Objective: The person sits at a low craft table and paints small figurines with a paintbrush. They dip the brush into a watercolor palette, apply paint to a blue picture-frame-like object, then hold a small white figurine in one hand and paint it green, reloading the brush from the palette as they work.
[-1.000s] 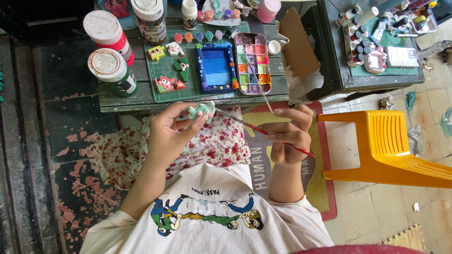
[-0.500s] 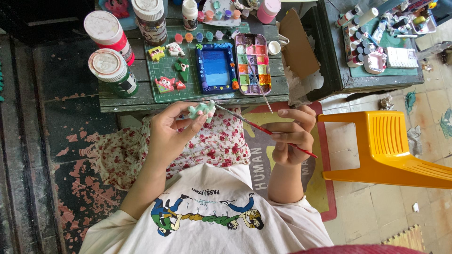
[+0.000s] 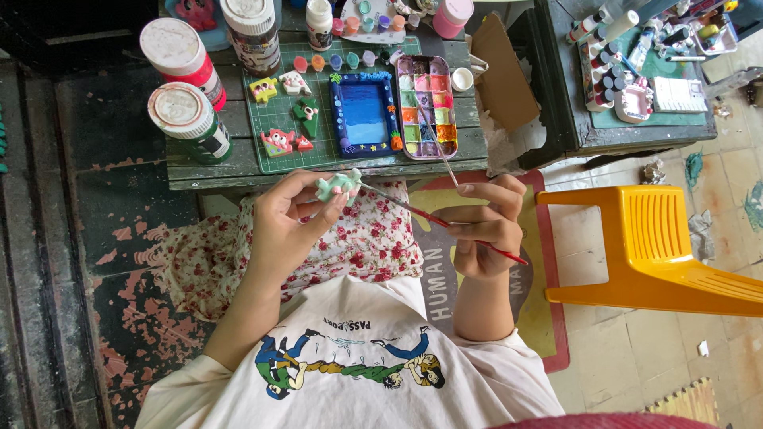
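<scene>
two hands work close together over our lap: our left hand (image 3: 290, 218) is curled with its fingertips pinched around a small mint-green figure (image 3: 338, 186), held up just in front of the table edge, and our right hand (image 3: 481, 230) is closed in a writing grip on a thin red-handled brush (image 3: 433, 218). the brush runs slantwise from that hand up to the left, and its tip touches the right side of the green figure. a second thin stick (image 3: 443, 159) stands up from the same hand toward the paint tray; whether the fingers grip it too we cannot tell. under the hands lies our flowered skirt (image 3: 358, 238), and below that our white printed shirt (image 3: 358, 365). just beyond the hands stands a weathered wooden table (image 3: 207, 171) with a green cutting mat (image 3: 274, 119) on it. on the mat sit a blue picture frame (image 3: 363, 115) and several small painted figures (image 3: 280, 141), and beside the frame rests a paint palette (image 3: 427, 107) with many coloured wells. left of the mat stand two big paint jars with white lids (image 3: 184, 111). to our right a yellow plastic chair (image 3: 660, 246) lies close by, and farther off a dark second table (image 3: 636, 135) holds small paint bottles.
</scene>
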Demonstrator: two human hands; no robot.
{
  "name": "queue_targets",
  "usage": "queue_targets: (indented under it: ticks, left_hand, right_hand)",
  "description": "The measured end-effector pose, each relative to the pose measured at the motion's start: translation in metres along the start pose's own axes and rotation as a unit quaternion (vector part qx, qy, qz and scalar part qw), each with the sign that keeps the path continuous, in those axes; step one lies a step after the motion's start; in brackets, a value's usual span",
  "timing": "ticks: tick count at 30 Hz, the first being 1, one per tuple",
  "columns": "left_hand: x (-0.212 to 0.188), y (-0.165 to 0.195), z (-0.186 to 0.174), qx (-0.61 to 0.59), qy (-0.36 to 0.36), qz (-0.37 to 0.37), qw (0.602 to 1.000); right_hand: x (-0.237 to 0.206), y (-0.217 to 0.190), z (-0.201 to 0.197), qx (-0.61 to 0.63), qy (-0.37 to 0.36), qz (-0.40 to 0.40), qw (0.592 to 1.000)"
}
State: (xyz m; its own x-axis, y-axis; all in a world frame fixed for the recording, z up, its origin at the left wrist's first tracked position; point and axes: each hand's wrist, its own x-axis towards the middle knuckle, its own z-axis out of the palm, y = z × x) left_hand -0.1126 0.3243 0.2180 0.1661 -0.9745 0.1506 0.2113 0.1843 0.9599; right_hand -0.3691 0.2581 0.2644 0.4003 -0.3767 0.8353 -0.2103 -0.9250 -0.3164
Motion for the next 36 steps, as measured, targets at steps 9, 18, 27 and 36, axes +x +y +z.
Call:
queue_targets:
  ticks: [9,18,27,36]
  left_hand:
    - [0.001,-0.007,-0.001,-0.023,-0.012,0.003,1.000]
    - [0.003,-0.008,-0.004,-0.009,-0.006,-0.001,1.000]
    - [0.001,-0.001,-0.003,0.027,-0.008,0.015,1.000]
    - [0.002,-0.015,-0.012,-0.022,-0.051,-0.038,0.998]
  right_hand:
    - [0.003,0.004,-0.001,0.011,-0.008,-0.001,1.000]
    - [0.002,0.004,0.001,0.015,0.009,-0.008,1.000]
    - [0.003,0.004,0.001,0.009,0.034,0.009,0.999]
    - [-0.010,0.000,-0.005,0.179,0.092,0.204,0.958]
